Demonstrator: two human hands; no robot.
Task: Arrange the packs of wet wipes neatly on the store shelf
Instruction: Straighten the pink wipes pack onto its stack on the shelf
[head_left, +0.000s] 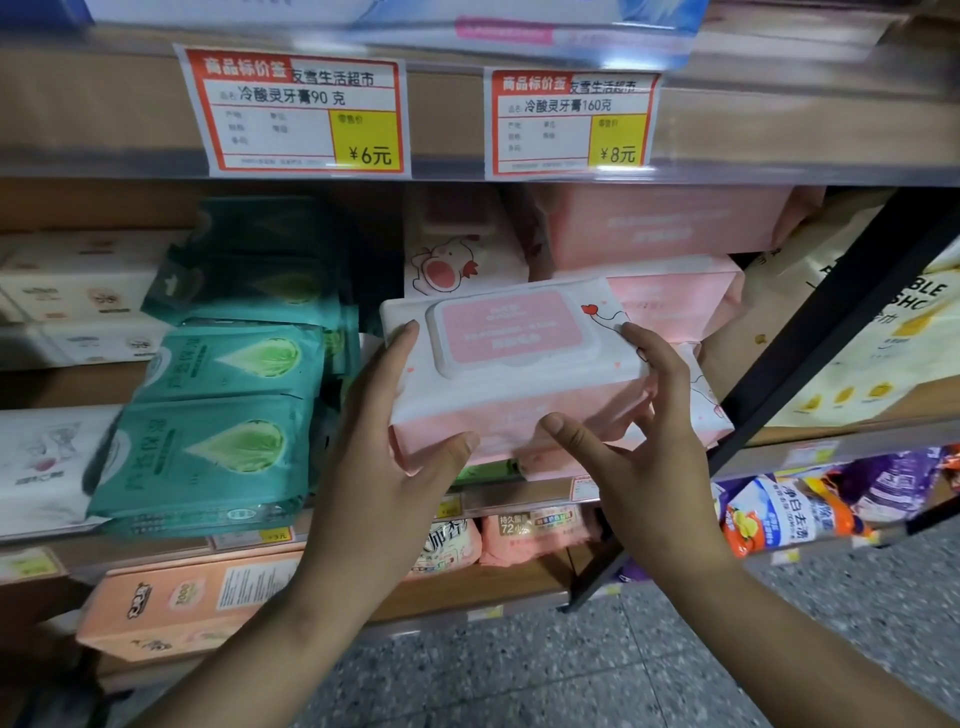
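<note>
Left hand (387, 457) wrapped round the left end of a pink and white pack of wipes (511, 366), thumb on the front face, a fingertip up on the top edge. Right hand (636, 452) gripping the right end of the same pack, thumb on the front, fingers spread over the top right corner. Pack held level, lid up, in front of the middle shelf (779, 449), just before a stack of pink packs (670, 262).

Wooden shelf boards with clear front rails; black slanted brace (810, 338) on the right. Grey speckled floor (779, 649) below.

Just left of the held pack, a stack of green packs (223, 410), leaning and uneven. Further left, white packs (67, 291). Behind the held pack, a white pack with a cartoon animal (447, 265). On the rail above, two red-bordered price tags (304, 111), marked 6 and 8. On the lower shelf, an orange box (182, 603), pink packs (535, 535) and bright bags (800, 512). Far right, a cream bag with lettering (883, 332).
</note>
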